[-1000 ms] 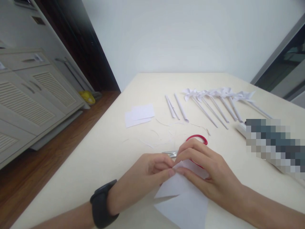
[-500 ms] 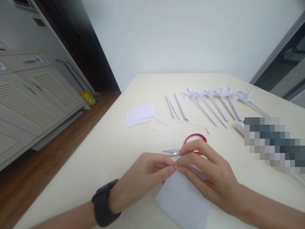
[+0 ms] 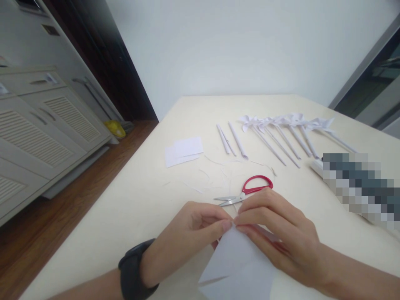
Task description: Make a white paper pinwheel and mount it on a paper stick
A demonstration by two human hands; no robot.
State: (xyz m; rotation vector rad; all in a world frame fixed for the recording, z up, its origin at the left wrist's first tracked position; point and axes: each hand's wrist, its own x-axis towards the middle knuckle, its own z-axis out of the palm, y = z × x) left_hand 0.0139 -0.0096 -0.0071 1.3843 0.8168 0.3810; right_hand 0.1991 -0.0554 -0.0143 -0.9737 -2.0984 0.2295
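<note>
A white sheet of paper (image 3: 240, 266) with a slit from its left corner hangs toward me from my fingertips. My left hand (image 3: 190, 233), with a dark watch on its wrist, pinches the paper's far corner between thumb and index finger. Beside it, my right hand (image 3: 278, 233) grips the same corner, its fingertips touching the left ones. What exactly lies between the fingertips is too small to make out. Just beyond the hands, red-handled scissors (image 3: 258, 181) lie on the table, blades pointing left and slightly apart.
Several white paper pinwheels (image 3: 287, 123) on rolled sticks lie at the back right. Left of them are rolled paper tubes (image 3: 237, 139) and flat paper pieces (image 3: 189, 146). Thin thread scraps (image 3: 215, 160) are scattered mid-table. A partly pixelated long object (image 3: 356, 187) lies at right.
The paper has tilted, and the slit at its left now shows. Both hands have shifted slightly toward me and to the right, baring more of the scissors. Both still pinch the corner.
</note>
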